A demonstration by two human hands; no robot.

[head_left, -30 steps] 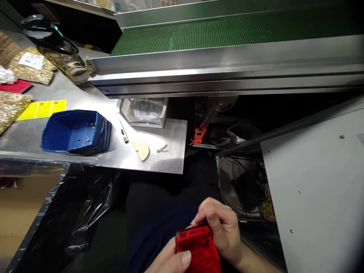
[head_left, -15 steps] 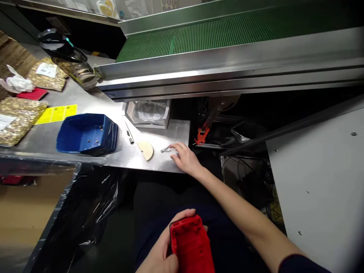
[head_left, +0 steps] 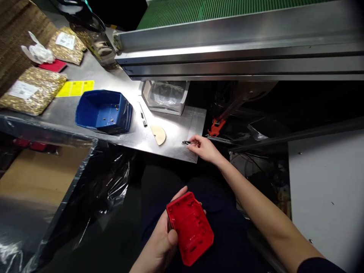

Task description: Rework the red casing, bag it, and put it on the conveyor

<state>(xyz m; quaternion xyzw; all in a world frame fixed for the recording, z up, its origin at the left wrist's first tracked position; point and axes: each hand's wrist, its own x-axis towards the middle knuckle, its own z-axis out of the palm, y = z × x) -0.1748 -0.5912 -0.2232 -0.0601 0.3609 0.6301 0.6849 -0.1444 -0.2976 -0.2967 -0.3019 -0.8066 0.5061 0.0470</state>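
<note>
My left hand (head_left: 163,235) is closed around a red plastic housing shell (head_left: 193,227), with its hollow, ribbed inner side turned up towards me. At the right end of the metal bench, my right hand (head_left: 203,148) pinches a small shiny metal tool (head_left: 186,142) that looks like nail clippers; the fingers hide part of it. To the left of that hand lies a pale half-round piece (head_left: 158,135) with a small notch in its straight edge. A utility knife (head_left: 142,115) rests just beyond that piece.
A blue bin (head_left: 99,110) with a few small brass-coloured parts stands on the bench (head_left: 176,131). Behind is a white tray (head_left: 182,108) holding clear bags. Bags of brass parts (head_left: 36,89) lie left. The conveyor's metal side (head_left: 227,41) crosses overhead; an orange-handled tool (head_left: 216,127) sits right.
My right hand has closed on the small metal tool, which lay on the bench before. The red shell now shows more fully in my left hand. The view has shifted.
</note>
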